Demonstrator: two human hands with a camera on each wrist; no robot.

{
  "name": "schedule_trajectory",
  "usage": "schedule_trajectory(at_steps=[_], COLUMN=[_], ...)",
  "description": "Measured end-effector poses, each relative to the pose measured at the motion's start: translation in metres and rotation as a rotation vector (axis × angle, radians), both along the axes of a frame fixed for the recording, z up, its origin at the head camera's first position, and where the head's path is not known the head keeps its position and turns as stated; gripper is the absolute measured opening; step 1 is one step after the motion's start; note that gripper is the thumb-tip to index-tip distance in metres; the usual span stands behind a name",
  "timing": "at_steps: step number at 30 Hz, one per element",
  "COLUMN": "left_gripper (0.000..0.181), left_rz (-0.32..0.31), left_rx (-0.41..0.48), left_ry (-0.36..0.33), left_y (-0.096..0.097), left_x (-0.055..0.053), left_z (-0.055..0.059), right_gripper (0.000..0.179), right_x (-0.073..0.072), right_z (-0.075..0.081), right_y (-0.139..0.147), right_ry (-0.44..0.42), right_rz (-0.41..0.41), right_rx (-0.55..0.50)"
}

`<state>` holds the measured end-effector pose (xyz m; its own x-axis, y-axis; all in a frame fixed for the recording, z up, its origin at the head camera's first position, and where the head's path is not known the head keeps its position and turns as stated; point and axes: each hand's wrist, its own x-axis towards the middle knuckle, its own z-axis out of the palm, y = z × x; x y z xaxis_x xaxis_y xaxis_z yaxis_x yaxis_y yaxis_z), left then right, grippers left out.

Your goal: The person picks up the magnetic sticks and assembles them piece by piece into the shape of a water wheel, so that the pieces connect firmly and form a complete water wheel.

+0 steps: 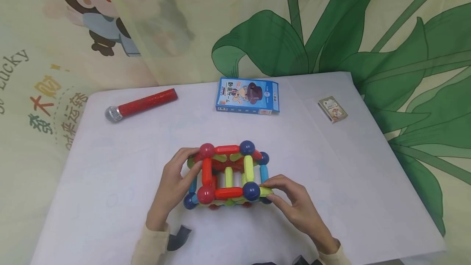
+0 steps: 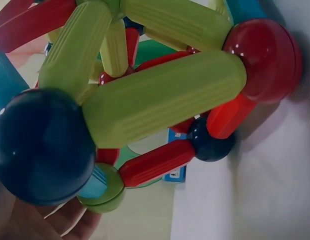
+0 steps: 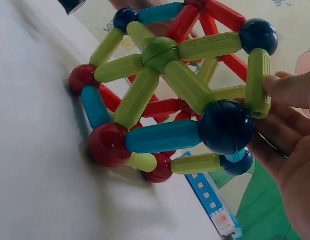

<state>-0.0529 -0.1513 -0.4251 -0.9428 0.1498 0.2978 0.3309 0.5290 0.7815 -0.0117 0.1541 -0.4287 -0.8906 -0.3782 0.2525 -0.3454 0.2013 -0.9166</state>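
Observation:
A magnetic stick-and-ball frame [image 1: 229, 192], built of red, blue and yellow-green rods joined by colored balls, stands on the white table. My left hand [image 1: 171, 185] grips its left side, fingers near a red ball [image 1: 207, 150]. In the left wrist view, those fingers show behind a green ball [image 2: 106, 187]. On the other side, my right hand [image 1: 298, 203] pinches a yellow-green magnetic rod [image 3: 259, 82] between thumb and fingers. One end of that rod meets a dark blue ball [image 3: 258, 36]; its other end is free, close to a second blue ball [image 3: 226, 126].
Toward the back left lies a red microphone [image 1: 147, 103] with a silver head. A blue card-game box [image 1: 247, 95] is at the back middle, and a small patterned box [image 1: 333, 108] at the back right. A printed cloth [image 1: 184, 23] hangs behind the table [image 1: 110, 175].

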Motion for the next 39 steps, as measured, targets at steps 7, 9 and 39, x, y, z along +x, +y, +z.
schedule_trajectory(at_steps=[7, 9, 39], left_gripper=[0.043, 0.043, 0.041], left_rz=[0.051, 0.065, 0.084], left_rx=[-0.015, -0.011, 0.017], left_ry=[0.074, 0.098, 0.130], left_y=[0.006, 0.007, 0.009], left_x=[0.001, 0.001, -0.001], left_z=[-0.010, -0.012, -0.016], right_gripper=[0.050, 0.054, 0.038], right_x=[0.008, 0.011, 0.023], right_z=[-0.005, -0.008, -0.047], right_y=[-0.010, -0.013, -0.024], right_ry=[0.169, 0.206, 0.399], right_rz=[-0.102, -0.129, -0.440], right_rx=[0.148, 0.144, 0.075])
